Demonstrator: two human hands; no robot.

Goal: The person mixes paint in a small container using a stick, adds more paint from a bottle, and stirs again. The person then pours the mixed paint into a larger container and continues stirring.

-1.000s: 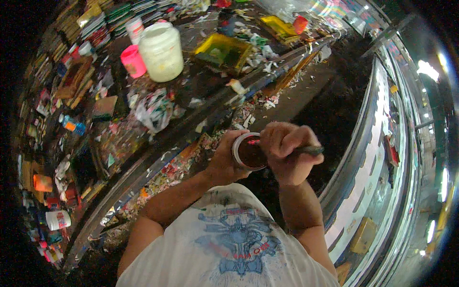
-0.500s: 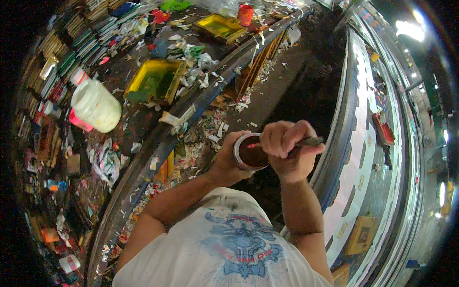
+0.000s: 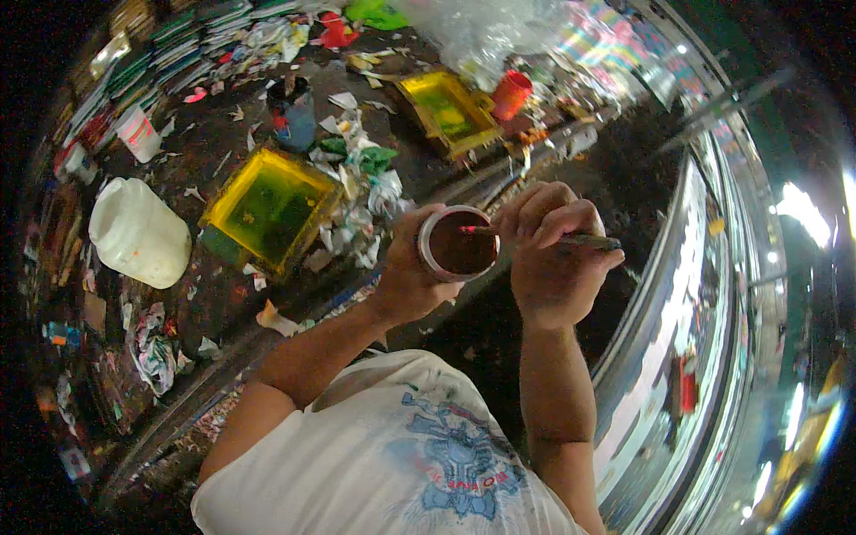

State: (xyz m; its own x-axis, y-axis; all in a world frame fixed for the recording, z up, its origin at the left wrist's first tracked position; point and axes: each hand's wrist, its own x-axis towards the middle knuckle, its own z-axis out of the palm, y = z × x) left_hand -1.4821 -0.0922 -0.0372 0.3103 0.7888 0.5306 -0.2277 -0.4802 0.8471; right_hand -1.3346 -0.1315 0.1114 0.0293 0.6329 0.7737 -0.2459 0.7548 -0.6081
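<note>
At the far left, a wide-mouthed white plastic jar (image 3: 143,236) is set on a dark worktop (image 3: 211,308) strewn with scraps, with a crumpled plastic bag (image 3: 153,352) lying just below it in the view. Farther right, a yellow-rimmed frame (image 3: 312,210) is seen beside crumpled paper and rags.

Near the middle, a round tub (image 3: 424,251) is grasped around its side by the left hand (image 3: 408,272) and held in front of the body, its mouth turned upward. Dark reddish-brown contents are seen inside; whether they are liquid or paste cannot be told. Just to the right, a thin-handled tool (image 3: 584,242) is clenched in the fist of the right hand (image 3: 548,254). Its pinkish-red end is seen within the mouth of the tub; whether the contents are touched cannot be told.

The step in hand is judged to be stirring or scooping. For the next move, a steady hold on the tub is called for, with the tool guided clear of the rim.

At the right, a long pale table (image 3: 637,419) is seen, well apart from the tub.
</note>
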